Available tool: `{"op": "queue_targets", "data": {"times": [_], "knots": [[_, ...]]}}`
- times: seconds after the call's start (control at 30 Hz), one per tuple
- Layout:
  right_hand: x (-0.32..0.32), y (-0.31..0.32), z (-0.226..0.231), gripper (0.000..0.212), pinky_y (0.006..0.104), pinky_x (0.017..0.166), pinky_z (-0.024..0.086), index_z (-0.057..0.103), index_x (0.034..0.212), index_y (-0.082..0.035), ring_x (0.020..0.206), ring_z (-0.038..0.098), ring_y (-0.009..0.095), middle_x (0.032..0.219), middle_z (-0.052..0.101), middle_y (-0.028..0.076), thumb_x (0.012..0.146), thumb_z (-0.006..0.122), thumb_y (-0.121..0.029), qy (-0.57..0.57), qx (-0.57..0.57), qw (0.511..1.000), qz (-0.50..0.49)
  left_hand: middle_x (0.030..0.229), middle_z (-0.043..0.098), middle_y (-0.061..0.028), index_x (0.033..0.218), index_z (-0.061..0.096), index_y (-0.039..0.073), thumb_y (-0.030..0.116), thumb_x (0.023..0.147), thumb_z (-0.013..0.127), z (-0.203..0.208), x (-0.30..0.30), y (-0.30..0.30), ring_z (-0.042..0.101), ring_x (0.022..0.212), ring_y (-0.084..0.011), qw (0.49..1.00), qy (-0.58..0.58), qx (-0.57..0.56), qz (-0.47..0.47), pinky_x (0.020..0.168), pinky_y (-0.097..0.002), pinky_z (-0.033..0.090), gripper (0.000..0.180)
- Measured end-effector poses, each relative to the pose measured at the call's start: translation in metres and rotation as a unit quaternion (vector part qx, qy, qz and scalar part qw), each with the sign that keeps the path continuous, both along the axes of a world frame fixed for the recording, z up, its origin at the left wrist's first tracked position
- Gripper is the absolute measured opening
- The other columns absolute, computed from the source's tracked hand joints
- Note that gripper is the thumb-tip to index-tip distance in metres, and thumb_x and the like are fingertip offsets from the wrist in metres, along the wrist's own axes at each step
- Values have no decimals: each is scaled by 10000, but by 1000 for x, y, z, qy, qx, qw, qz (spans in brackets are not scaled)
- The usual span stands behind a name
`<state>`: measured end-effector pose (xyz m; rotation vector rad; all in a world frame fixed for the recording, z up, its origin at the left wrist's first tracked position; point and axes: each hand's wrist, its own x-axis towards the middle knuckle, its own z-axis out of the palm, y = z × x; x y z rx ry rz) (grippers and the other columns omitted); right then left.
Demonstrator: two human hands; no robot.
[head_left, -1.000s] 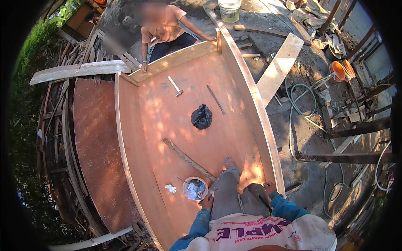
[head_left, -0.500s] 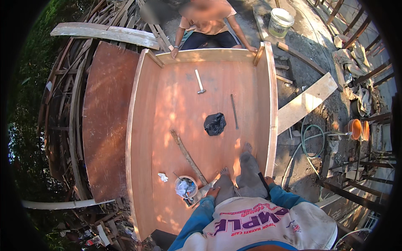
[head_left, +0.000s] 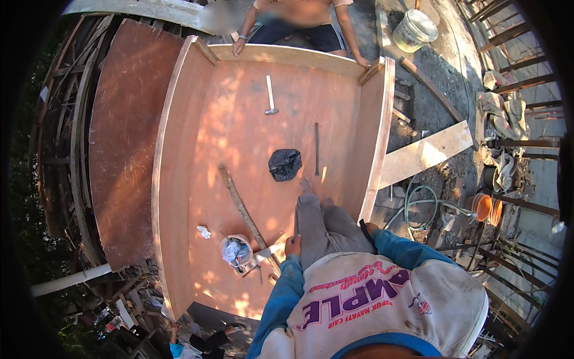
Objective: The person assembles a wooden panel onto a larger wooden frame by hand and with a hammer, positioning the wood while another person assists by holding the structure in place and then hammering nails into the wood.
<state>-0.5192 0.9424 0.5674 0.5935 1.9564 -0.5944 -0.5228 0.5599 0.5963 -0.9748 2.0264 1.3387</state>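
Observation:
I stand barefoot inside a large shallow wooden box (head_left: pixel 373 149) with a reddish plywood bottom. My left hand (head_left: pixel 293 245) hangs curled beside my left thigh, with nothing visible in it. Partly hidden by my leg and sleeve, my right hand (head_left: pixel 372 228) is closed beside a narrow dark thing (head_left: pixel 363 228) whose kind I cannot make out. Ahead of my feet lies a crumpled black plastic bag (head_left: pixel 285 165). Left of my legs are a bucket (head_left: pixel 236 251) of odds and ends, a long rough stick (head_left: pixel 242 206) and a pale flat strip (head_left: pixel 262 255).
A hammer (head_left: pixel 271 99) and a thin dark bar (head_left: pixel 317 149) lie farther inside. A person's hands (head_left: pixel 238 45) rest on the far panel; another hand (head_left: pixel 173 328) is by the near left corner. Outside are a plywood sheet (head_left: pixel 128 143), a plank (head_left: pixel 427 154) and a hose (head_left: pixel 412 206).
My feet have moved forward, closer to the black bag. My left hand has come away from the pale strip's end. A second person's hand and sleeve now show at lower left.

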Motion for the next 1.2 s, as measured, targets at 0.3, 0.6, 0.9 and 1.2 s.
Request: {"op": "queue_targets", "data": {"times": [0.3,0.6,0.9,1.2], "knots": [[-161,6,61,458,487,853,482,606,1149,-71,979,620,424,1017,644,272,919,468,-443,60,108,992,4,932,680,-191,893,668,22,562,770,622,4,-111,6,635,925,-354,984,-116,-114,-73,853,-420,476,556],[-300,33,76,423,461,873,490,637,1115,-75,977,614,430,1024,645,261,909,506,-420,134,80,986,58,719,663,-172,694,645,-4,359,736,739,31,-221,15,642,640,-278,975,-122,-109,-151,652,-397,498,377],[-571,111,26,339,461,879,468,650,993,-62,988,604,390,1042,633,224,894,533,-364,144,59,977,148,788,674,-145,803,623,34,312,762,731,87,-379,108,657,759,-319,983,-78,-122,-109,720,-404,513,301],[-705,149,-28,238,383,766,514,628,962,-27,861,659,300,898,665,172,862,650,-242,236,-29,960,151,746,658,-110,857,625,19,290,802,713,90,-446,127,638,703,-232,991,-74,-43,100,666,-358,504,290]]}}
